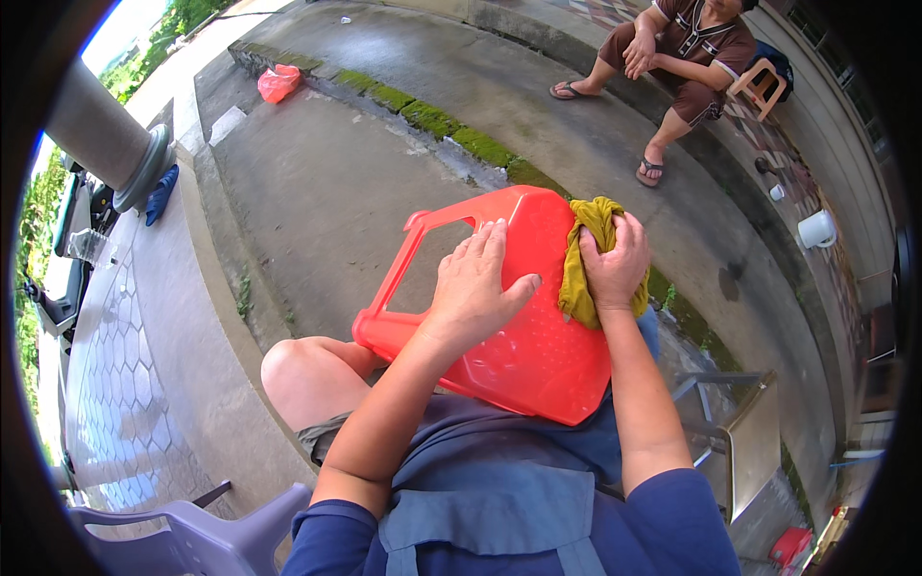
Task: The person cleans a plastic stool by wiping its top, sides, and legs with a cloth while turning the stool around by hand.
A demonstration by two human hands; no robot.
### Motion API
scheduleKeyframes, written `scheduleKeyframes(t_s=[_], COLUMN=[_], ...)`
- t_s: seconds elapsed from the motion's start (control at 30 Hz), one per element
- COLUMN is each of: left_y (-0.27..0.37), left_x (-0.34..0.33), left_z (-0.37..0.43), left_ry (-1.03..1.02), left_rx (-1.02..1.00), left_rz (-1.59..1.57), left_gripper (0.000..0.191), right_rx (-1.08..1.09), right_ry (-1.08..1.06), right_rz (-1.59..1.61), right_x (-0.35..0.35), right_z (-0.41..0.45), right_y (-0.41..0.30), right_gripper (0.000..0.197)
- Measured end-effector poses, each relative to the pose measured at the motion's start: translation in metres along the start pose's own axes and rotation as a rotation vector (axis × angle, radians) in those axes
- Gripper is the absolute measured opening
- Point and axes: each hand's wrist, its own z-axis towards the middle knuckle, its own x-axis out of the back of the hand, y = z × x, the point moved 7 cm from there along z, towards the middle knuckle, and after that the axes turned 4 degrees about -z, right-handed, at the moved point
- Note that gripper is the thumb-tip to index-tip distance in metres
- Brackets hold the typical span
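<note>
A red plastic stool (533, 345) lies tipped on its side across my lap, its legs and crossbar pointing left. My left hand (479, 281) rests flat on the stool near the leg opening, fingers extended and thumb spread. A mustard-yellow cloth (587, 281) is bunched in my right hand (619, 266), against the stool's right edge. Part of the cloth hangs below my right palm, over the wrist side. Some of that hand's fingertips are hidden in the folds.
A person (691, 65) sits on the step at upper right. A purple plastic chair (194, 533) stands at lower left, a metal-framed stool (753, 446) at right. Farther off are a mossy curb (432, 119), a red plastic bag (279, 83), a column (108, 129) and a white mug (816, 230).
</note>
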Motion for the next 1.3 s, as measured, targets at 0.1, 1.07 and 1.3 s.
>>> scheduleKeyframes(t_s=[0.1, 1.07, 1.3], left_y=[-0.02, -0.04, -0.037], left_x=[0.003, -0.011, -0.006], left_z=[-0.008, -0.006, -0.008], left_ry=[-0.077, -0.141, -0.102], left_rx=[-0.094, 0.139, 0.135], left_rz=[-0.241, -0.392, -0.414], left_gripper=[0.085, 0.092, 0.089], right_rx=[-0.002, 0.012, 0.031], right_ry=[0.014, -0.006, -0.061], right_rz=[0.003, 0.015, -0.006], right_x=[0.0, -0.003, 0.003], right_z=[0.0, -0.002, -0.008], right_y=[-0.001, 0.0, -0.006], right_gripper=[0.044, 0.044, 0.045])
